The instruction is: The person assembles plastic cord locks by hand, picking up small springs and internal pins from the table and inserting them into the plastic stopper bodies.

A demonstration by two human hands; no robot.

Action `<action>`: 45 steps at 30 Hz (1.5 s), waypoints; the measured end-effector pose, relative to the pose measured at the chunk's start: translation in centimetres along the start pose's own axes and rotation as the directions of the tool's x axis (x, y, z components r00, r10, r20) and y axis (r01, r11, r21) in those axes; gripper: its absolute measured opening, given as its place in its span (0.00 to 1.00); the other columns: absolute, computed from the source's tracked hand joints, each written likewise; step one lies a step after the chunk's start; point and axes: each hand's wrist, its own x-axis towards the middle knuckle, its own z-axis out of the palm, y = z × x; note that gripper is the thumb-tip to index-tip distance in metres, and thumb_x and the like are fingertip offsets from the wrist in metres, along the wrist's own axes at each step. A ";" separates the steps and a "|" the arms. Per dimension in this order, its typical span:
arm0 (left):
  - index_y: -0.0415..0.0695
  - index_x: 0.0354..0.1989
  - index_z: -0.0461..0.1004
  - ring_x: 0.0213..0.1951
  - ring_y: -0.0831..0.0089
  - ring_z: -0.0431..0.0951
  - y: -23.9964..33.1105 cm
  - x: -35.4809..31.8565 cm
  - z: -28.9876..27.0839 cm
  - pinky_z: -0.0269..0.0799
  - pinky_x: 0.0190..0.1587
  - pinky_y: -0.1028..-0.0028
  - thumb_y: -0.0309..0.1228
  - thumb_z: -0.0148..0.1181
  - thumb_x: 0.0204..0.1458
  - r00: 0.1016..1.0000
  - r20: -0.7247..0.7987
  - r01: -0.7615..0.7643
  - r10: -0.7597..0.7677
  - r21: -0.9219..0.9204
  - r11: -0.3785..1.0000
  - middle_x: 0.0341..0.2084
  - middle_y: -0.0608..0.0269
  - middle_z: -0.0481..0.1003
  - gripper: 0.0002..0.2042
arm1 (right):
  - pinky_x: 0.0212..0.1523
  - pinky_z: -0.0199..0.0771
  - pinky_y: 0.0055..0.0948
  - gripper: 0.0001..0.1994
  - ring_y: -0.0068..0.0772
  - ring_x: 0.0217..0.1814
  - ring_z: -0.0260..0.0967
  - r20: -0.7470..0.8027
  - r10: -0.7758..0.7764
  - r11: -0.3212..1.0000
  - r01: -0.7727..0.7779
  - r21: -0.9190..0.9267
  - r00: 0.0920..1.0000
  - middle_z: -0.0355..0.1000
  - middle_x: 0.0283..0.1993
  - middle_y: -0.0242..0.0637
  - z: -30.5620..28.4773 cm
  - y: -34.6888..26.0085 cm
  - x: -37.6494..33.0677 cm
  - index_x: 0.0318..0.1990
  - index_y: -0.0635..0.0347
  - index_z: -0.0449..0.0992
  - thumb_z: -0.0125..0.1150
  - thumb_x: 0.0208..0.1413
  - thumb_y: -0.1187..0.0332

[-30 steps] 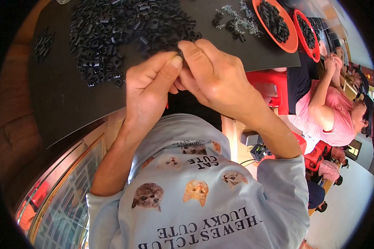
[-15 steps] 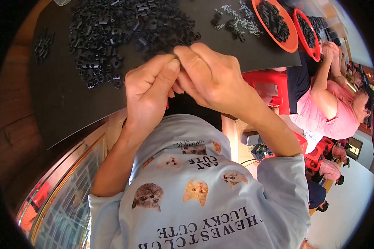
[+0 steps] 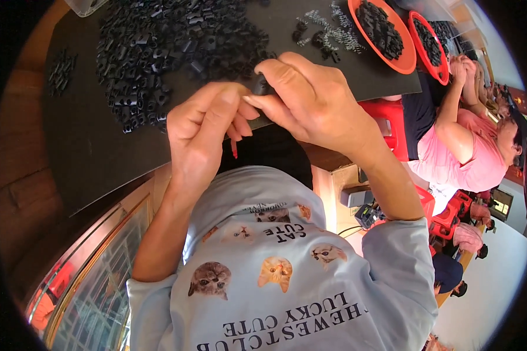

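Over the near edge of the dark tabletop, both my hands work close together. My right hand pinches a small black plastic part between thumb and forefinger. Right beside it, my left hand has its thumb pressed to the forefinger, the other fingers curled; whatever it grips is hidden. A thin red piece shows just below the left fingers; I cannot tell if it is held. Beyond my hands spreads a big heap of small black plastic parts. Loose metal springs lie to the right of the heap.
An orange-red dish of black pieces stands at the far right, with a red dish beyond it. A small pile of thin dark pieces lies at the left. A co-worker in pink sits to the right near a red stool.
My hands have drawn slightly apart and the fingers of the right have opened a little, so the black part now shows in its pinch. The left hand has shifted slightly left and down.
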 end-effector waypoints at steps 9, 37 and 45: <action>0.37 0.34 0.76 0.19 0.87 0.66 -0.1 0.0 -0.4 0.61 0.22 0.84 0.31 0.49 0.63 1.000 0.007 0.004 -0.005 0.091 0.996 0.21 0.67 0.73 0.12 | 0.23 0.70 0.33 0.16 0.37 0.22 0.69 -0.032 0.180 0.970 -0.182 -0.159 0.983 0.68 0.26 0.40 -3.2 4.5 -0.8 0.40 0.64 0.74 0.66 0.50 0.61; 0.35 0.31 0.75 0.21 0.84 0.68 0.2 0.1 -0.3 0.64 0.24 0.80 0.28 0.52 0.60 0.995 0.091 -0.051 0.028 0.267 0.962 0.19 0.66 0.72 0.10 | 0.41 0.73 0.40 0.13 0.45 0.43 0.72 0.223 0.288 0.912 -0.196 -0.360 0.931 0.68 0.41 0.43 2.1 15.1 6.4 0.47 0.58 0.72 0.55 0.54 0.72; 0.36 0.34 0.76 0.20 0.83 0.68 -0.7 0.4 -0.9 0.64 0.23 0.81 0.30 0.49 0.62 0.979 0.140 -0.185 0.151 0.273 0.944 0.20 0.65 0.74 0.11 | 0.39 0.70 0.40 0.16 0.48 0.40 0.69 0.388 0.282 0.952 -0.205 -0.228 0.877 0.66 0.40 0.42 1.1 11.7 4.8 0.49 0.60 0.72 0.51 0.51 0.79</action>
